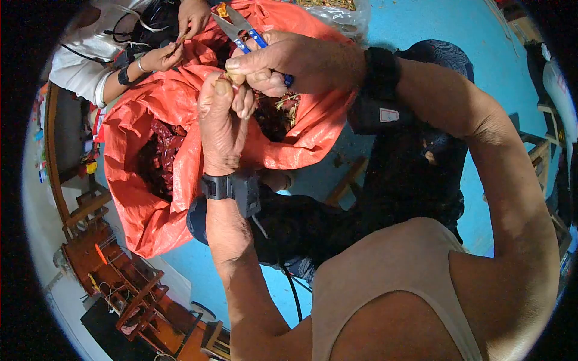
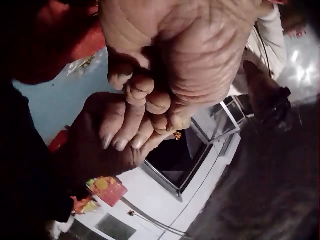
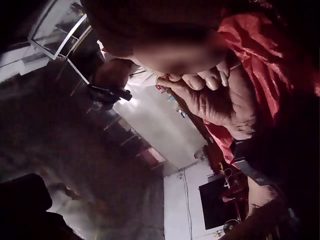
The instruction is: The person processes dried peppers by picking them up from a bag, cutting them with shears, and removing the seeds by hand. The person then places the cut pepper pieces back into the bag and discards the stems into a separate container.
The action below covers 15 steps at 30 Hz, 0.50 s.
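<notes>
My right hand (image 1: 295, 63) grips blue-handled snips (image 1: 256, 38), their blades apart and pointing up and left. My left hand (image 1: 221, 123) meets it, thumb and fingers pinching a small reddish piece (image 1: 225, 76) that the fingers mostly cover. Both thumb tips are close together at the piece. In the left wrist view the left hand (image 2: 200, 60) has curled fingers against the right hand (image 2: 112, 135), with an orange bit (image 2: 177, 135) at the fingertips. The right wrist view has the left hand (image 3: 220, 102) behind the blurred right hand (image 3: 177, 50).
Red bags (image 1: 144, 108) holding dark red dried pods (image 1: 161, 156) stand beneath and beside the hands. Another person's hands (image 1: 162, 57) work at the upper left. A clear plastic bag (image 1: 346, 18) lies at the top; wooden stools and racks (image 1: 141, 301) stand lower left.
</notes>
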{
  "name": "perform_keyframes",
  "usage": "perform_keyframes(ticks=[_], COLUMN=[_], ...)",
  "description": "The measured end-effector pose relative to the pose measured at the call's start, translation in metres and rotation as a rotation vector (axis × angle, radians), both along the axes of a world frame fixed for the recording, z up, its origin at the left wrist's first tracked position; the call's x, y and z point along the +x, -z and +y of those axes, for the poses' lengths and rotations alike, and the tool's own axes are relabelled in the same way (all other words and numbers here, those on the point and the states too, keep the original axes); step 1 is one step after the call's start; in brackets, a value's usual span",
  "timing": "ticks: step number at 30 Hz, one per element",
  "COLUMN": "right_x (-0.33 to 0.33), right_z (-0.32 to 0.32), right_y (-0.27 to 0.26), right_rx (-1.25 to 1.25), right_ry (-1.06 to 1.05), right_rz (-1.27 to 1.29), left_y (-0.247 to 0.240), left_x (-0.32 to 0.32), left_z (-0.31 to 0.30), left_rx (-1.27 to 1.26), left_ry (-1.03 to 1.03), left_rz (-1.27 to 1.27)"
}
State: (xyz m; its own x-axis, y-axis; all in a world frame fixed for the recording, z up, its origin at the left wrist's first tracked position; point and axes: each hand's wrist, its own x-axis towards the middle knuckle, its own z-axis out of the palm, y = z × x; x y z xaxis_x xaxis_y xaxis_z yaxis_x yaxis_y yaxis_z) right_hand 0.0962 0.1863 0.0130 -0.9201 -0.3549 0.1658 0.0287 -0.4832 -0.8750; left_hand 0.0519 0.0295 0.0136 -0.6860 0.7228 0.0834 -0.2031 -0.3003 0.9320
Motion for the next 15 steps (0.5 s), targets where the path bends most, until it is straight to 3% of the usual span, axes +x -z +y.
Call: perform_keyframes(ticks=[2,4,5,6,7,10,11,12,14,15], right_x=[0.003,0.005,-0.003,-0.031,-0.033,-0.025,-0.024,-0.025,-0.032,-0.043], right_z=[-0.002,-0.002,0.011,0.033,0.040,0.064,0.070,0.075,0.093,0.117], right_y=[-0.005,-0.005,0.003,0.012,0.009,-0.004,-0.006,-0.008,-0.004,0.026], right_rx=[-0.016,0.004,-0.210,-0.368,-0.366,-0.067,0.033,0.032,0.017,-0.310], right_ry=[-0.012,0.095,-0.013,-0.278,-0.276,0.193,0.348,0.349,0.574,0.326], right_rz=[-0.013,-0.020,0.054,0.081,0.083,-0.210,-0.306,-0.308,-0.552,-0.361], left_y=[0.004,-0.003,-0.007,-0.010,-0.015,-0.012,-0.012,-0.012,-0.001,0.001], left_x=[0.005,0.007,-0.001,-0.010,-0.021,-0.068,-0.074,-0.080,-0.088,-0.085], left_z=[-0.001,-0.002,-0.008,-0.017,-0.028,-0.089,-0.099,-0.110,-0.137,-0.137], left_rx=[0.275,0.315,0.438,0.561,0.550,0.613,0.695,0.772,0.777,0.708], left_ry=[0.114,0.087,0.147,0.207,0.157,-0.069,-0.273,-0.478,-0.486,-0.397], left_rz=[-0.353,-0.430,-0.415,-0.398,-0.365,-0.461,-0.503,-0.540,-0.602,-0.608])
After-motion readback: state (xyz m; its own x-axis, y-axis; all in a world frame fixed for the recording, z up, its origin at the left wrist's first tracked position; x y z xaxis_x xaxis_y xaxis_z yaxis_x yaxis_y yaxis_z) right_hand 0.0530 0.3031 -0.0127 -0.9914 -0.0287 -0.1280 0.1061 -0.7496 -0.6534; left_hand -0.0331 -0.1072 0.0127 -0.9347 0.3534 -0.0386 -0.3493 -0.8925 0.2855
